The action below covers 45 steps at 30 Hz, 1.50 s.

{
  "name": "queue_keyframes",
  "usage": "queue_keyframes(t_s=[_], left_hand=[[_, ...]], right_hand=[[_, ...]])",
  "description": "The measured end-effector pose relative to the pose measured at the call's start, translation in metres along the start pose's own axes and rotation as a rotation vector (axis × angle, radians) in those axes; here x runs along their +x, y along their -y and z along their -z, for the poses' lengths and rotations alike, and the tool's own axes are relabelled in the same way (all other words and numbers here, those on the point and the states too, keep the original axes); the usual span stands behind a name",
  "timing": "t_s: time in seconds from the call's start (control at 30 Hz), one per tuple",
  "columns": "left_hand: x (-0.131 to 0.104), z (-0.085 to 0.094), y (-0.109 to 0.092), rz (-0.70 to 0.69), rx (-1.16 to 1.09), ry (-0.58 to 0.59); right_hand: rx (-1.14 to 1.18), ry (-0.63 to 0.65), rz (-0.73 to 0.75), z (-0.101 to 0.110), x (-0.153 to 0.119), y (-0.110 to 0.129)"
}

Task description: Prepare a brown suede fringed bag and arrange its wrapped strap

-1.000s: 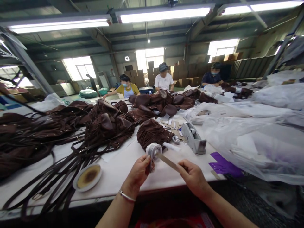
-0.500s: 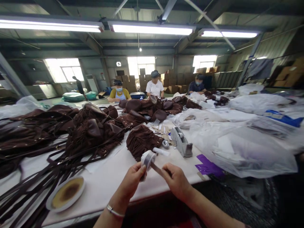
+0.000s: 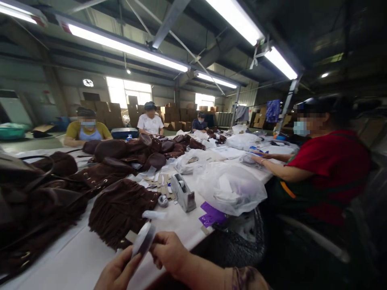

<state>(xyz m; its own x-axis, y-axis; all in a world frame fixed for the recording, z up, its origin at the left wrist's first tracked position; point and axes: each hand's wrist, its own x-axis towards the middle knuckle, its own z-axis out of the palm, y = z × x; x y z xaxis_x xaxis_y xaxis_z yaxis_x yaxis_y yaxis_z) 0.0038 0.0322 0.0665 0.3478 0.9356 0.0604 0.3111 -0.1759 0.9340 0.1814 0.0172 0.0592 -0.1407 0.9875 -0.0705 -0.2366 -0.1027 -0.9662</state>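
Observation:
My left hand [image 3: 116,274] and my right hand [image 3: 169,251] are low at the bottom of the view, both closed on a small grey-white roll of tape [image 3: 143,238] held between them over the near edge of the white table [image 3: 75,257]. Just beyond the roll lies a brown fringed suede bag [image 3: 121,209]. A short white tube-like piece [image 3: 154,215] rests beside that bag.
A grey tape dispenser [image 3: 184,194] stands mid-table by purple sheets [image 3: 211,214] and heaped clear plastic bags [image 3: 231,187]. Piles of brown bags [image 3: 39,193] cover the left. A seated person in red [image 3: 326,169] is at right; three other people sit at the far end.
The view has swung to the right, bringing the person in red into sight. My hands with the roll have dropped to the lower edge, and the strip once pulled out from it no longer shows.

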Motion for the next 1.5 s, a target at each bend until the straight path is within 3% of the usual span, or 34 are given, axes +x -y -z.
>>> queue_keyframes(t_s=[0.23, 0.4, 0.83, 1.1, 1.23, 1.5], left_hand=[[-0.019, -0.012, -0.021, -0.112, 0.079, -0.001], [-0.024, -0.015, -0.026, -0.104, 0.011, 0.003], [-0.027, -0.016, -0.026, -0.126, -0.022, 0.004], [-0.026, -0.018, -0.02, -0.088, -0.051, 0.105], [-0.027, -0.018, -0.027, -0.08, -0.053, 0.116], [-0.029, -0.018, -0.038, -0.107, 0.009, 0.082]], right_hand=[[0.361, 0.09, -0.207, 0.001, -0.019, -0.012], [0.517, 0.146, -0.212, 0.007, -0.023, -0.017], [0.606, 0.27, -0.167, 0.014, -0.035, -0.009], [0.55, 0.245, -0.172, 0.015, -0.042, -0.006], [0.596, 0.22, -0.161, 0.013, -0.044, -0.006], [0.694, 0.287, -0.188, 0.017, -0.042, -0.01]])
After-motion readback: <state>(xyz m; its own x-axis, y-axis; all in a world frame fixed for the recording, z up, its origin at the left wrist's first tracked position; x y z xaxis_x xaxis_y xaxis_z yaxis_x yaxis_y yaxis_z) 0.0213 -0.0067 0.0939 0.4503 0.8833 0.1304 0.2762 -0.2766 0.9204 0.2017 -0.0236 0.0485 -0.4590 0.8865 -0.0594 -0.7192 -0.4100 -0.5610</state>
